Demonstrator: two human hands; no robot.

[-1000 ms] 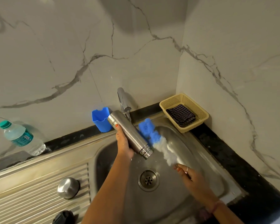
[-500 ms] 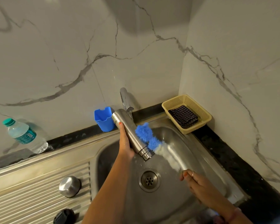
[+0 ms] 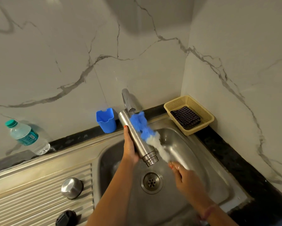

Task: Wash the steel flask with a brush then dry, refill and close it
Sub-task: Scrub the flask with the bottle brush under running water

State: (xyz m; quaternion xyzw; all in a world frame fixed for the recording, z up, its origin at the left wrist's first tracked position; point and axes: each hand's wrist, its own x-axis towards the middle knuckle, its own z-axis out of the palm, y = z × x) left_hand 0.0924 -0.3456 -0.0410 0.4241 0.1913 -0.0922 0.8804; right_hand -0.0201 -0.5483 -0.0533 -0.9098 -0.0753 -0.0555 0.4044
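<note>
Two bare hands work over the steel sink (image 3: 221, 181). The left hand (image 3: 130, 149) has its grip clamped round the steel flask (image 3: 137, 139), fingers behind the body and the thumb lying along its left side. The flask is held tilted above the basin, its threaded open mouth pointing down toward the drain (image 3: 151, 182) and its base up near the tap (image 3: 126, 100). The right hand (image 3: 185, 176) has its grip closed on the handle of the brush (image 3: 146, 132), whose blue and white bristle head lies against the right side of the flask, the blue tip near the flask's base. The handle itself is blurred.

On the ribbed draining board (image 3: 31, 204) to the left sit a domed steel cap (image 3: 71, 188) and, nearer the lower edge, a black lid (image 3: 66, 218). A blue plastic cup (image 3: 106, 120) stands on the dark tabletop (image 3: 234, 160) against the marble wall, just left of the tap. Farther left a clear water bottle (image 3: 27, 137) with a green cap leans against the wall. In the right corner a yellow basket (image 3: 207, 118) holds a folded dark checked cloth (image 3: 185, 117).
</note>
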